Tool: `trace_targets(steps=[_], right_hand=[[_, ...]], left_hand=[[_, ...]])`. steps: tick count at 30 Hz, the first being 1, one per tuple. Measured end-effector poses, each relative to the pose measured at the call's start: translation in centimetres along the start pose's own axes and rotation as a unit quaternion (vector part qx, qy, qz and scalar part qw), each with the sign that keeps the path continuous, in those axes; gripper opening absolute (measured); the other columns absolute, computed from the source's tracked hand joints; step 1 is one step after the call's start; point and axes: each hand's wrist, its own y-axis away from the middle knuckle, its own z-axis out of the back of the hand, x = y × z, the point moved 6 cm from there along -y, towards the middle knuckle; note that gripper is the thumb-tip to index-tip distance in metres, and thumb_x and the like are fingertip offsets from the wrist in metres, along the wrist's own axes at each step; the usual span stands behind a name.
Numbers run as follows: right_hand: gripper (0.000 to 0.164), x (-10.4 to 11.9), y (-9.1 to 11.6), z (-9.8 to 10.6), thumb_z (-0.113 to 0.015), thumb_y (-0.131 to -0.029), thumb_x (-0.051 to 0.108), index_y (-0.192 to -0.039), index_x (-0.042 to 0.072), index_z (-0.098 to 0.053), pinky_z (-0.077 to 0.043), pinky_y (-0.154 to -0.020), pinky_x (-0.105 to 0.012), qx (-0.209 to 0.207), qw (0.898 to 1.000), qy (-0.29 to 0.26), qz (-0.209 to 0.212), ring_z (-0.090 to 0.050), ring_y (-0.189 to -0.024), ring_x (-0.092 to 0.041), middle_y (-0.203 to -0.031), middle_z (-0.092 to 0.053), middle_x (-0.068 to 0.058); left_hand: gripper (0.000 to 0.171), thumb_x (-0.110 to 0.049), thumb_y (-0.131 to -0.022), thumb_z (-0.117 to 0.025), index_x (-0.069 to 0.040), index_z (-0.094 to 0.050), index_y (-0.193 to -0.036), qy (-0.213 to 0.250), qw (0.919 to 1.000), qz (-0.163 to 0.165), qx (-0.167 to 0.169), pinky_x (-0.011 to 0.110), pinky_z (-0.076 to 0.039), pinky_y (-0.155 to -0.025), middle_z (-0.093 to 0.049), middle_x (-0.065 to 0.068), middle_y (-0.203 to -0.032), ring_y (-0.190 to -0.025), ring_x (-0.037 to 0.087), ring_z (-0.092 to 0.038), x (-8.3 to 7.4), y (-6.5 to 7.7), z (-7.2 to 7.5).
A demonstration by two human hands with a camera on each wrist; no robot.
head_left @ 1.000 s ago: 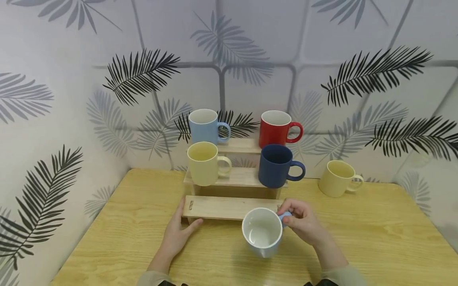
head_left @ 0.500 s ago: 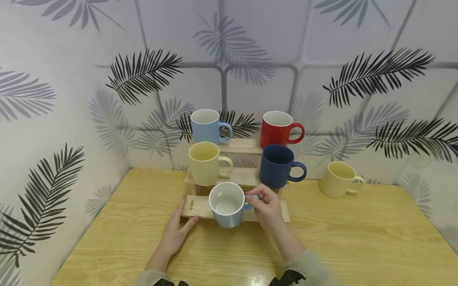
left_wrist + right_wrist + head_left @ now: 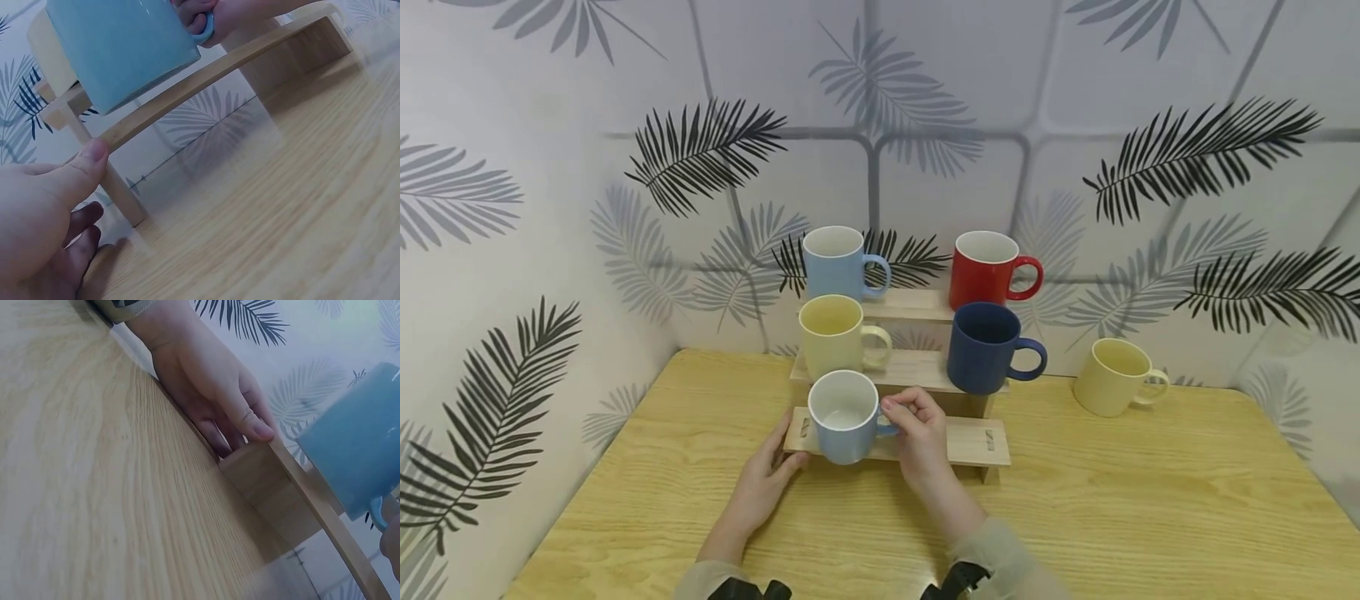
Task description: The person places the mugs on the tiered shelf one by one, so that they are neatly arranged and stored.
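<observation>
My right hand point(image 3: 921, 437) pinches the handle of a light blue mug point(image 3: 846, 433) with a white inside. The mug is upright over the left part of the lowest step of a wooden tiered shelf point(image 3: 966, 440); in the right wrist view the mug point(image 3: 356, 440) sits close to the plank, and I cannot tell whether it touches. My left hand point(image 3: 758, 492) holds the left end of that step. In the left wrist view the left hand's thumb point(image 3: 81, 172) presses on the plank's front edge, the other fingers bent lower beside the leg point(image 3: 122, 197).
On the middle step stand a yellow mug point(image 3: 829, 342) and a dark blue mug point(image 3: 981, 354). Above them, the top step bears another light blue mug point(image 3: 833, 267) and a red mug point(image 3: 981, 273). A second yellow mug point(image 3: 1105, 383) is on the table point(image 3: 1150, 500), right of the shelf.
The right hand has carried the light blue mug left and away from me, from in front of the shelf to over its lowest step. My left hand has stayed at the shelf's left end.
</observation>
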Motion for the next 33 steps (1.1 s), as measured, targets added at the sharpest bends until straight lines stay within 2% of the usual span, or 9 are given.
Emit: trace_targets(steps=[4, 8, 11, 16, 18, 20, 23, 29, 33], right_hand=[[0.030, -0.6, -0.2, -0.3, -0.054, -0.085, -0.012, -0.076, 0.014, -0.064, -0.048, -0.071, -0.019, -0.021, 1.000, -0.012, -0.009, -0.062, -0.074, -0.007, -0.076, -0.067, 0.004], [0.028, -1.1, -0.3, -0.4, -0.057, -0.085, -0.012, -0.076, 0.014, -0.063, -0.049, -0.074, -0.020, -0.026, 1.000, -0.011, -0.012, -0.062, -0.076, -0.008, -0.077, -0.067, 0.004], [0.027, -1.3, -0.3, -0.3, -0.058, -0.085, -0.011, -0.076, 0.014, -0.063, -0.049, -0.073, -0.020, -0.027, 1.000, -0.006, -0.015, -0.062, -0.076, -0.007, -0.078, -0.067, 0.004], [0.009, -1.4, -0.2, 0.1, -0.066, -0.086, -0.001, -0.082, 0.005, -0.061, -0.047, -0.069, -0.020, -0.018, 0.999, 0.038, -0.020, -0.058, -0.074, -0.008, -0.078, -0.066, 0.002], [0.011, -1.4, -0.1, 0.2, -0.070, -0.086, 0.006, -0.087, 0.001, -0.060, -0.045, -0.066, -0.019, -0.010, 0.997, 0.072, -0.022, -0.055, -0.073, -0.008, -0.077, -0.063, 0.002], [0.017, -1.4, 0.0, 0.4, -0.071, -0.087, 0.012, -0.091, 0.000, -0.059, -0.043, -0.059, -0.017, -0.004, 0.993, 0.113, -0.026, -0.051, -0.070, -0.007, -0.077, -0.060, 0.003], [0.018, -1.3, 0.0, 0.5, -0.069, -0.089, 0.015, -0.096, 0.002, -0.059, -0.042, -0.062, -0.017, 0.008, 0.985, 0.169, -0.032, -0.049, -0.075, -0.008, -0.082, -0.058, 0.003], [0.028, -0.7, 0.2, 0.3, -0.063, -0.093, 0.010, -0.117, 0.000, -0.053, -0.046, -0.083, -0.025, 0.040, 0.967, 0.243, -0.057, -0.055, -0.092, -0.016, -0.097, -0.060, -0.002], [0.039, 0.1, 0.5, 0.1, -0.060, -0.095, 0.011, -0.130, 0.003, -0.046, -0.045, -0.094, -0.034, 0.087, 0.945, 0.307, -0.075, -0.053, -0.106, -0.023, -0.117, -0.056, -0.009]], left_hand=[[0.064, -0.014, -0.095, -0.057, -0.013, -0.027, -0.152, 0.003, 0.9999, 0.004, 0.011, 0.032, -0.039, -0.103, -0.037, 0.017, -0.148, -0.124, 0.025, -0.048, -0.1, 0.1, 0.3], [0.063, -0.013, -0.096, -0.055, -0.014, -0.027, -0.152, 0.008, 0.9999, 0.003, 0.013, 0.027, -0.043, -0.098, -0.057, 0.016, -0.127, -0.106, 0.019, -0.060, -0.3, 0.0, 0.5], [0.063, -0.012, -0.096, -0.055, -0.016, -0.026, -0.152, 0.018, 0.9996, 0.012, 0.018, 0.022, -0.043, -0.096, -0.062, 0.013, -0.115, -0.099, 0.015, -0.062, -0.1, -0.1, 0.4], [0.064, -0.013, -0.096, -0.055, -0.014, -0.025, -0.152, 0.030, 0.9991, 0.019, 0.022, 0.023, -0.042, -0.098, -0.056, 0.015, -0.129, -0.104, 0.015, -0.060, 0.0, -0.1, 0.2], [0.064, -0.014, -0.096, -0.056, -0.014, -0.026, -0.152, 0.030, 0.9991, 0.019, 0.021, 0.025, -0.041, -0.099, -0.050, 0.015, -0.137, -0.109, 0.017, -0.058, 0.0, 0.0, 0.2], [0.064, -0.015, -0.096, -0.055, -0.015, -0.026, -0.152, 0.028, 0.9992, 0.021, 0.021, 0.028, -0.040, -0.101, -0.047, 0.015, -0.140, -0.114, 0.019, -0.056, 0.1, 0.0, 0.2], [0.063, -0.018, -0.096, -0.055, -0.017, -0.026, -0.152, 0.025, 0.9992, 0.024, 0.021, 0.033, -0.037, -0.104, -0.038, 0.013, -0.148, -0.123, 0.022, -0.050, 0.1, -0.1, 0.2], [0.063, -0.017, -0.095, -0.058, -0.013, -0.029, -0.151, 0.038, 0.9987, 0.031, 0.010, 0.035, -0.038, -0.104, -0.034, 0.011, -0.151, -0.130, 0.026, -0.043, 0.0, -0.1, 0.3], [0.063, -0.015, -0.094, -0.059, -0.010, -0.031, -0.150, 0.050, 0.9980, 0.037, 0.001, 0.033, -0.038, -0.104, -0.034, 0.008, -0.151, -0.132, 0.025, -0.041, -0.1, 0.0, 0.4]])
